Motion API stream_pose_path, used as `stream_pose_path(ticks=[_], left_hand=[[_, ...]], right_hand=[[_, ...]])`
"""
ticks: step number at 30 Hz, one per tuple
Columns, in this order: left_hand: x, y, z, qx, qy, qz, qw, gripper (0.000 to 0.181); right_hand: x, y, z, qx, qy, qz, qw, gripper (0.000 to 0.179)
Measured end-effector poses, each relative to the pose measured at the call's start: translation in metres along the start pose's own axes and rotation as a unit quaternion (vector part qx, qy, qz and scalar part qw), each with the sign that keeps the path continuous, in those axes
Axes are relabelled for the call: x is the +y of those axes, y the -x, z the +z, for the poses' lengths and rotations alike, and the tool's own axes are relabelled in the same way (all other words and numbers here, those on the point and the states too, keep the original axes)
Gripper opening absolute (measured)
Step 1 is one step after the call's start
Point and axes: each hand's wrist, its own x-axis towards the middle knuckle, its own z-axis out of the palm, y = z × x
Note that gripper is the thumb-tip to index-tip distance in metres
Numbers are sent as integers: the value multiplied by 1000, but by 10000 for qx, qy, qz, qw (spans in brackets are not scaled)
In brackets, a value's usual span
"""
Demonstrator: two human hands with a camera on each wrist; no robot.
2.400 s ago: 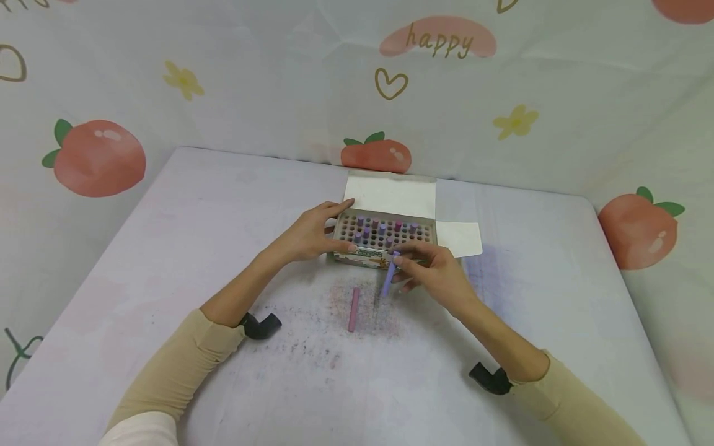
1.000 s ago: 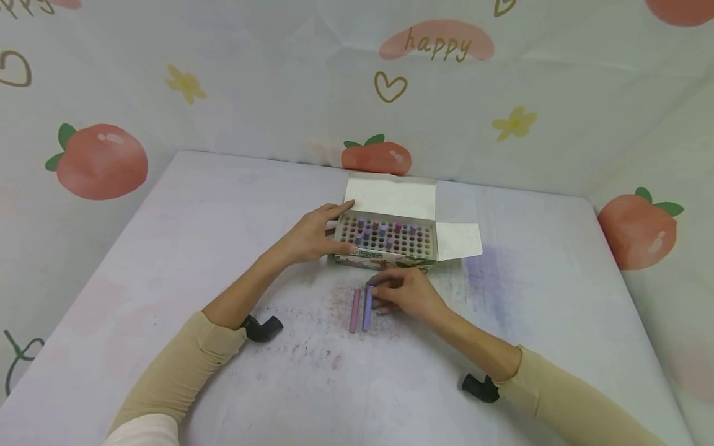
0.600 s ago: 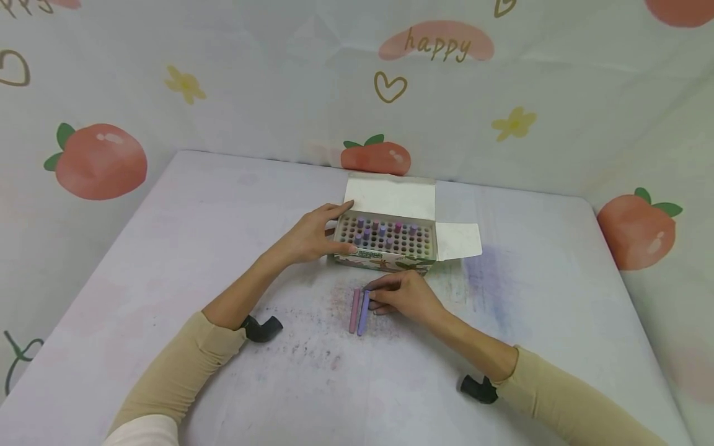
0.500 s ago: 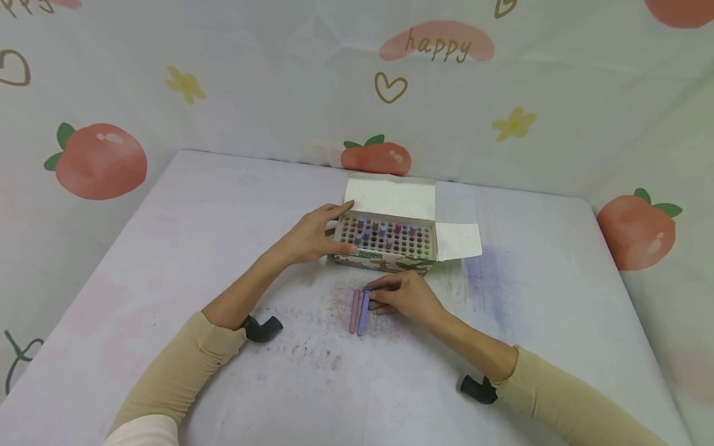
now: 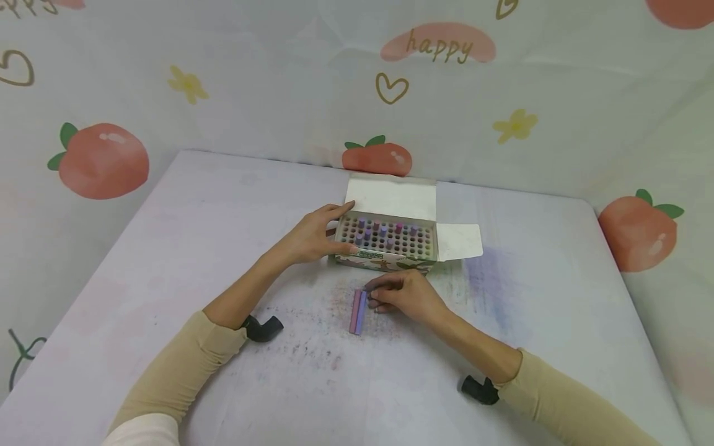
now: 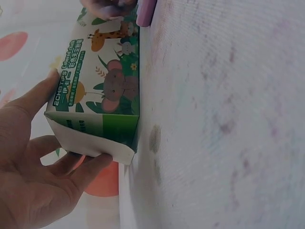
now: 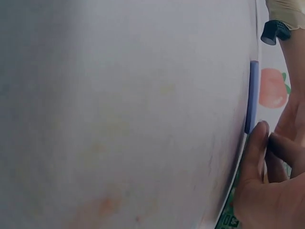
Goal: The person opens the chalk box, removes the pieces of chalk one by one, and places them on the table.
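Your left hand (image 5: 305, 238) grips the left end of the box (image 5: 390, 263), thumb along the front wall and fingers spread toward the back, probably so that the light card does not slide. The box stands near the far edge of the desk (image 5: 558, 310), about midway between the left and right edges.

Between the box and the near edge, the pink chalk (image 5: 354, 311) and the purple chalk (image 5: 361, 313) lie on the desk side by side, touching along their length, their ends roughly level and pointing toward the far edge. Such a neat pairing looks deliberate, perhaps to line them up. Your right hand (image 5: 409, 297) is by the far end of the purple chalk, its fingers loosely bent with nothing pinched between them; you cannot tell whether a fingertip touches the chalk.

The lid (image 5: 390, 195) is folded back toward the far edge and the side flap (image 5: 459, 241) sticks out toward the right edge, so both take up room around the box. At the left end, another flap (image 6: 93, 143) sits against your fingers. A few chalk pieces (image 5: 383, 231) poke up from the rows of holes and could get in the way of reaching between them. A purple smear (image 5: 491, 279) marks the desk toward the right edge.
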Motion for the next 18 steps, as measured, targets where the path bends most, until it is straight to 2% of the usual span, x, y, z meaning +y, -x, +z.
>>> stream_pose_path(ticks=[9, 18], left_hand=[[-2, 0, 0, 25, -10, 23, 10000, 93], [0, 1, 0, 12, 52, 31, 10000, 93]], right_hand=[[-9, 4, -5, -136, 338, -329, 9988, 23], [-25, 7, -15, -148, 1517, -942, 9838, 17]])
